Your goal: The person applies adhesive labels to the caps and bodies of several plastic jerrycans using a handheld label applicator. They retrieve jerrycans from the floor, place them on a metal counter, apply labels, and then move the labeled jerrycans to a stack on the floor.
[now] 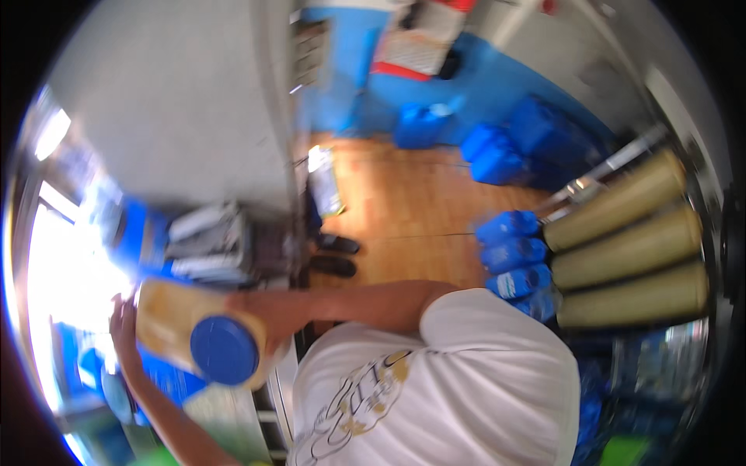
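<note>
A large pale yellow plastic jug with a round blue screw lid lies tilted in front of my white shirt. Just behind the lid, my right hand grips the jug's side; part of the hand is hidden by the jug. My left hand is at the far end of the jug, fingers pointing up along its base. Blur and glare leave unclear how firmly that hand touches it.
Several blue bottles stand beside tan cylinders on the right. Blue jerrycans line the blue wall. Black slippers lie on the wood-look floor. Stacked papers or boxes sit near a bright window.
</note>
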The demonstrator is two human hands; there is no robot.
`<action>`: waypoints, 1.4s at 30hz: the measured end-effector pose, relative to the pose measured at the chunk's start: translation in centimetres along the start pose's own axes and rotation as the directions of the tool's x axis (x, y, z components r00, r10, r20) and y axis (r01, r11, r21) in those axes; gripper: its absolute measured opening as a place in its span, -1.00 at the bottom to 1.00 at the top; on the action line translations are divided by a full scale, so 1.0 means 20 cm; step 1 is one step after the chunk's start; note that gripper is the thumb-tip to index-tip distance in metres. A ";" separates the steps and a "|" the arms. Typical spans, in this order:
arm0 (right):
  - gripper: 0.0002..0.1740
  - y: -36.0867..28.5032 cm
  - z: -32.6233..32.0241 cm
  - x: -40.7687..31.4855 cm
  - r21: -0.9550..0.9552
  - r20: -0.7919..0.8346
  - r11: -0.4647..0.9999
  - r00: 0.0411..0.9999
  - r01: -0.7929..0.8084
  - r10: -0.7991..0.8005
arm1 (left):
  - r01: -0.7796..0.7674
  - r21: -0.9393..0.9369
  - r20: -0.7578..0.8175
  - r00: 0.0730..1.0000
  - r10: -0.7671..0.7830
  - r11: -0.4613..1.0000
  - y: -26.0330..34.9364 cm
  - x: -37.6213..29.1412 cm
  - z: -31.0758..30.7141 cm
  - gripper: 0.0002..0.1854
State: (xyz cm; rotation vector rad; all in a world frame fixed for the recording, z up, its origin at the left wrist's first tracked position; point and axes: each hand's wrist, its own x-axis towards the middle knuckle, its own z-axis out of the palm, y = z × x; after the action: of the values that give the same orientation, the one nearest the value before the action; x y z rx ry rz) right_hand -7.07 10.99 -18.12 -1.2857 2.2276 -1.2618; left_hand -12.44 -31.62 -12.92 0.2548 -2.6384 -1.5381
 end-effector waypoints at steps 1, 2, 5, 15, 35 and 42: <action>0.40 0.01 0.00 0.01 0.059 -0.035 0.996 0.997 0.067 -0.065 | -0.027 0.169 -0.023 0.999 0.031 0.985 -0.02 0.01 0.00 -0.59; 0.33 0.02 0.00 0.00 0.112 -0.065 0.993 0.997 0.046 -0.038 | -0.028 0.257 -0.037 0.999 0.039 0.966 -0.03 0.03 0.02 -0.53; 0.41 0.05 -0.01 0.03 0.004 -0.011 0.999 0.999 0.046 -0.046 | 0.047 0.458 -0.191 0.980 0.047 0.888 -0.05 0.05 0.01 -0.34; 0.38 0.02 -0.12 0.14 -0.051 0.083 0.997 0.995 0.060 -0.056 | 0.177 0.002 -0.078 0.981 -0.176 0.984 0.15 -0.07 -0.09 -0.48; 0.31 0.10 -0.10 0.12 0.001 0.037 0.993 0.992 0.118 -0.118 | 0.163 0.205 0.014 0.985 -0.170 0.965 0.12 -0.06 -0.17 -0.65; -0.25 0.49 -0.22 -0.23 -0.082 0.013 0.928 0.931 -0.364 0.366 | 0.152 0.421 -0.283 0.959 -0.030 0.894 0.18 -0.13 -0.16 -0.26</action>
State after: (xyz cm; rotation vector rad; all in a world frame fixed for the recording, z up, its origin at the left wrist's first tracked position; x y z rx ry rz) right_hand -12.62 19.34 -24.07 -0.8474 2.3743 -1.0186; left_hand -9.83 -32.11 -8.25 0.5801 -2.7390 -0.8224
